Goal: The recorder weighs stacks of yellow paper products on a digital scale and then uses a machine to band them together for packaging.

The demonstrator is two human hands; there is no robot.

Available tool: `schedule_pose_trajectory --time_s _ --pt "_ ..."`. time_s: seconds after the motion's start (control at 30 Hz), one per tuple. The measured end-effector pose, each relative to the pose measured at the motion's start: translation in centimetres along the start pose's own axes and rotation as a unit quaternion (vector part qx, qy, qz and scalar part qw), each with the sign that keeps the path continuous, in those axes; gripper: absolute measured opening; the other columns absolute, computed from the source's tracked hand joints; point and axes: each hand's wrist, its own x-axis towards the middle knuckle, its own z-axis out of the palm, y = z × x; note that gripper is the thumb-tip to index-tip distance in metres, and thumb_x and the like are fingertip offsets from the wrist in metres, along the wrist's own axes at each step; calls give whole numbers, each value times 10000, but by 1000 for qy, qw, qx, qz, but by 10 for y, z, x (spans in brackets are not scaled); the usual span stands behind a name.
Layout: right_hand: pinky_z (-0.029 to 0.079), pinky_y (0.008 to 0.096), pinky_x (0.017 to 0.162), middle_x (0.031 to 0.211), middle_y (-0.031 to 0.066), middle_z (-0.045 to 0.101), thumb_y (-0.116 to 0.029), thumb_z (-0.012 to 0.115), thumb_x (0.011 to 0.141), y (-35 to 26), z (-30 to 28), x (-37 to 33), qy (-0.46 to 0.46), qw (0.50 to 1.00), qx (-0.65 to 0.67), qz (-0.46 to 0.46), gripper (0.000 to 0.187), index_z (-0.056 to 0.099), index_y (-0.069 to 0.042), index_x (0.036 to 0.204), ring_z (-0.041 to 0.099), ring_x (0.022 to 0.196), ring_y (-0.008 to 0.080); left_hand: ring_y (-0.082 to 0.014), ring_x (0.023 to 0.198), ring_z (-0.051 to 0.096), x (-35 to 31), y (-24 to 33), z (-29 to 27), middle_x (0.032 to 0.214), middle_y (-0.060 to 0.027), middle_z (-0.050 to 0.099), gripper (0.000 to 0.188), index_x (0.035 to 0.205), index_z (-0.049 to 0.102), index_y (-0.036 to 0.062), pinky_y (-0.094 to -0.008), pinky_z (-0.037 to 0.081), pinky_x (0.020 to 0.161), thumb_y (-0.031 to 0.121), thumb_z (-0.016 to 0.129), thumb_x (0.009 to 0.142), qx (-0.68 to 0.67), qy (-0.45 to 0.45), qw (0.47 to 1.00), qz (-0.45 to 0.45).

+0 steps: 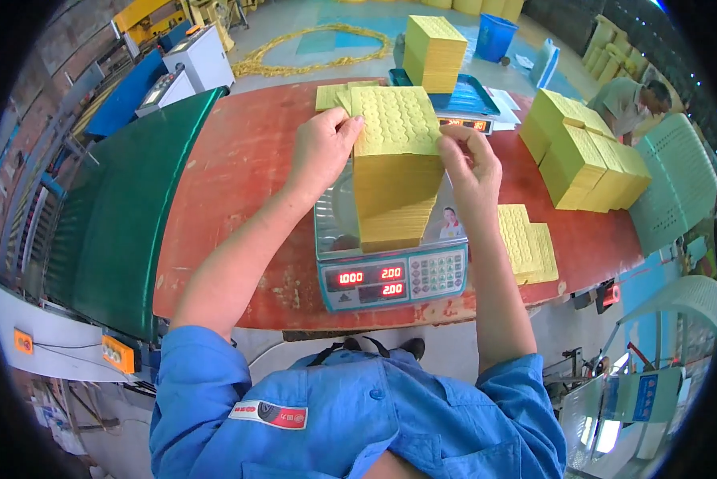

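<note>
A tall stack of yellow dimpled sheets (396, 180) stands on a digital weighing scale (390, 275) at the near edge of a red table (239, 176). My left hand (322, 148) grips the stack's upper left edge. My right hand (472, 164) grips its upper right edge. Red digits glow on the scale's front display. Both sleeves are blue.
A second scale (462, 100) behind carries another yellow stack (433, 52). More yellow stacks (582, 152) sit at the right, a thin pile (526, 243) near the right edge. A green conveyor belt (127, 207) runs on the left. Another person (631, 100) sits at far right beside green chairs.
</note>
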Motion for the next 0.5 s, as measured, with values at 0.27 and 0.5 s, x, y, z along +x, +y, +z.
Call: schedule_pose_trajectory --time_s 0.27,0.5 --pt "518 294 789 984 72 620 -72 752 804 12 -2 1 -19 994 -64 -81 266 672 -21 1053 636 886 162 -157 571 461 1 5 4 608 -107 506 317 747 541 -16 -355 397 554 232 612 931 40 20 999 -3" --pt "515 273 792 1002 65 622 -51 714 836 8 -4 -9 -17 998 -16 -59 227 670 -10 1055 630 911 142 -224 538 484 -7 3 4 595 -142 508 329 726 522 -7 -375 399 529 229 607 940 48 51 997 27"
